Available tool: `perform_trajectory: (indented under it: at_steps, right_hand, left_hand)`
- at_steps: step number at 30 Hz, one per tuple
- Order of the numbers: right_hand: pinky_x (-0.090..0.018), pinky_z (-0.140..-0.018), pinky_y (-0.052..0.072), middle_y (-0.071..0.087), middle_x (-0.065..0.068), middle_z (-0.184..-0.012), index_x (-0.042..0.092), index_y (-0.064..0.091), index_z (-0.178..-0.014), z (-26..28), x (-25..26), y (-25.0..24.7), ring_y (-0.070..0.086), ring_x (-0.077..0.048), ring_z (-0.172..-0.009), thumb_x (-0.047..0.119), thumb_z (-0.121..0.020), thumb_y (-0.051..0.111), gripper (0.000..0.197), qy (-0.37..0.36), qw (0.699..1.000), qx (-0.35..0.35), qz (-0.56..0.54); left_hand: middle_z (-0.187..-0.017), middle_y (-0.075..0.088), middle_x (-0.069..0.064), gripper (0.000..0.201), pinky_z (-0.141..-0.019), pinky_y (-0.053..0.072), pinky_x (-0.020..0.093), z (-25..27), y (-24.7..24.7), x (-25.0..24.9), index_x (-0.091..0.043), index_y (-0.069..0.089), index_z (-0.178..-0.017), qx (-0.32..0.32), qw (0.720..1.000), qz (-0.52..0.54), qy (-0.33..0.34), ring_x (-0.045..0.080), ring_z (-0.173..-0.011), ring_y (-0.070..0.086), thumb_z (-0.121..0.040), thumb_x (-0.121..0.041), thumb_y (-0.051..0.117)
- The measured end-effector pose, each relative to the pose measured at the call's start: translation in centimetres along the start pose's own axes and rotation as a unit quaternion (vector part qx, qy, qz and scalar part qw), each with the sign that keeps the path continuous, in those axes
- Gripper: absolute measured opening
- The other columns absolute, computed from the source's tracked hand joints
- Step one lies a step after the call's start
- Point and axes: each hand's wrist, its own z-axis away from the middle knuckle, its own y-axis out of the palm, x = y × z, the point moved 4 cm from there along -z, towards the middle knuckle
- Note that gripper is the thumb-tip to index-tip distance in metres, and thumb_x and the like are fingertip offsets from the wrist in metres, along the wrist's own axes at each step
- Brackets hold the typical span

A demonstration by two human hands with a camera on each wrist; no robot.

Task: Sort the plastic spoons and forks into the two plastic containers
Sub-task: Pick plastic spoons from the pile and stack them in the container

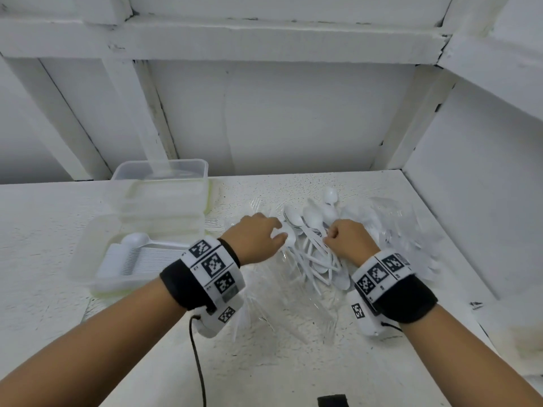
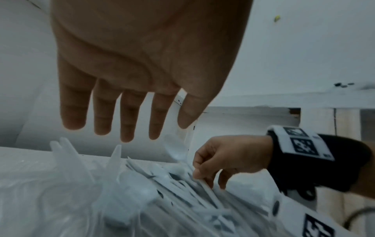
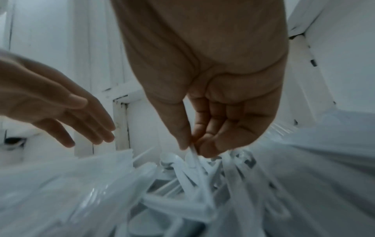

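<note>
A heap of white plastic spoons (image 1: 311, 239) lies on crinkled clear plastic (image 1: 293, 304) at the table's middle, with clear forks (image 1: 255, 202) at its edges. My right hand (image 1: 330, 234) pinches one white utensil handle (image 3: 192, 154) between thumb and fingers at the top of the heap; its head end is buried. My left hand (image 1: 279, 234) hovers just left of the heap, holding nothing, fingers straight (image 2: 125, 125). At the left, a clear container (image 1: 85, 268) holds a neat stack of white spoons (image 1: 138, 251). A second clear container (image 1: 164, 171) stands behind it.
Clear lids or trays (image 1: 164, 207) are stacked between the two containers. White walls close the back (image 1: 279, 118) and right side (image 1: 470, 201). A black cable (image 1: 197, 362) runs from my left wrist toward the table's near edge, beside a small black object (image 1: 332, 402).
</note>
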Motion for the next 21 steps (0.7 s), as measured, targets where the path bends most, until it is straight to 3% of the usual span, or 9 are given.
perform_trajectory:
  at_steps: [2, 4, 6, 8, 11, 14, 17, 19, 21]
  right_hand:
    - [-0.018, -0.057, 0.04, 0.052, 0.002, -0.074, 0.01, 0.052, -0.08, 0.5, -0.1, -0.9, 0.048, -0.011, -0.067, 0.014, -0.091, 0.056, 0.012, -0.011, 0.997, -0.033, -0.075]
    - [-0.017, -0.054, 0.036, 0.05, 0.0, -0.074, 0.008, 0.051, -0.085, 1.0, -0.1, -1.7, 0.045, -0.012, -0.066, 0.013, -0.09, 0.054, 0.008, -0.023, 0.988, -0.066, -0.134]
    - [-0.024, -0.056, 0.044, 0.05, -0.005, -0.074, 0.011, 0.044, -0.082, 1.4, -0.1, -2.4, 0.05, -0.015, -0.064, 0.009, -0.088, 0.052, 0.01, -0.029, 0.975, -0.09, -0.201]
    - [-0.032, -0.059, 0.048, 0.05, -0.006, -0.074, 0.013, 0.038, -0.081, 1.6, -0.1, -2.7, 0.054, -0.018, -0.064, 0.006, -0.087, 0.05, 0.015, -0.033, 0.964, -0.098, -0.246]
    - [-0.021, -0.052, 0.034, 0.044, 0.001, -0.073, 0.014, 0.038, -0.091, 1.7, -0.3, -2.7, 0.042, -0.011, -0.058, 0.008, -0.09, 0.047, 0.011, -0.033, 0.967, -0.091, -0.237]
    - [-0.02, -0.052, 0.032, 0.048, 0.003, -0.076, 0.016, 0.04, -0.103, 1.4, -0.6, -2.7, 0.045, -0.009, -0.061, 0.015, -0.093, 0.047, 0.012, -0.024, 0.966, -0.087, -0.242]
    - [-0.021, -0.053, 0.034, 0.051, 0.001, -0.074, 0.008, 0.049, -0.094, 0.9, -0.7, -2.7, 0.046, -0.009, -0.061, 0.02, -0.095, 0.046, 0.013, -0.026, 0.975, -0.09, -0.2]
    - [-0.022, -0.051, 0.031, 0.047, -0.001, -0.066, 0.004, 0.054, -0.084, 0.3, -0.7, -2.6, 0.041, -0.011, -0.056, 0.021, -0.095, 0.045, 0.022, -0.025, 0.982, -0.075, -0.17]
    - [-0.024, -0.05, 0.029, 0.043, 0.0, -0.06, 0.0, 0.058, -0.08, -0.4, -0.5, -2.2, 0.038, -0.012, -0.053, 0.021, -0.094, 0.046, 0.028, -0.025, 0.987, -0.05, -0.153]
  left_hand:
    - [-0.13, 0.053, 0.007, 0.038, -0.094, 0.04, 0.029, -1.2, -1.4, -0.6, -0.014, 0.051, -0.128, -0.032, 0.999, 0.023, 0.017, 0.021, -0.115, 0.052, -0.099, -0.033, 0.037]
    - [-0.123, 0.058, 0.007, 0.032, -0.089, 0.04, 0.027, -3.2, -2.4, -1.3, -0.011, 0.056, -0.122, -0.052, 0.998, 0.022, 0.021, 0.021, -0.11, 0.054, -0.099, -0.025, 0.038]
    - [-0.108, 0.059, 0.007, 0.025, -0.083, 0.041, 0.028, -5.9, -2.4, -1.7, -0.014, 0.06, -0.107, -0.046, 0.999, 0.005, 0.013, 0.021, -0.098, 0.054, -0.097, -0.019, 0.039]
    - [-0.097, 0.052, 0.005, 0.014, -0.075, 0.038, 0.028, -8.1, -1.9, -2.0, -0.016, 0.053, -0.093, -0.028, 0.999, -0.03, -0.01, 0.019, -0.088, 0.048, -0.096, -0.021, 0.04]
    - [-0.086, 0.053, 0.008, 0.027, -0.073, 0.039, 0.03, -10.0, -1.0, -2.3, -0.007, 0.051, -0.08, 0.004, 0.995, -0.097, -0.039, 0.024, -0.082, 0.051, -0.097, -0.026, 0.044]
    - [-0.063, 0.043, 0.001, 0.035, -0.062, 0.037, 0.027, -11.2, -0.2, -1.6, -0.01, 0.038, -0.06, 0.016, 0.993, -0.103, -0.053, 0.017, -0.059, 0.043, -0.091, -0.019, 0.052]
    - [-0.069, 0.049, 0.003, 0.028, -0.051, 0.033, 0.022, -11.8, 0.1, -0.2, -0.012, 0.042, -0.063, 0.028, 0.996, -0.057, -0.063, 0.019, -0.064, 0.046, -0.088, -0.015, 0.056]
    - [-0.08, 0.054, 0.006, 0.016, -0.052, 0.033, 0.022, -11.6, -0.4, 0.4, -0.011, 0.052, -0.073, 0.008, 0.999, -0.023, -0.048, 0.021, -0.073, 0.048, -0.087, -0.016, 0.057]
    - [-0.088, 0.062, 0.007, 0.013, -0.061, 0.041, 0.025, -11.1, -1.2, 0.8, -0.008, 0.066, -0.087, -0.02, 0.999, 0.004, -0.026, 0.02, -0.078, 0.052, -0.088, -0.016, 0.055]
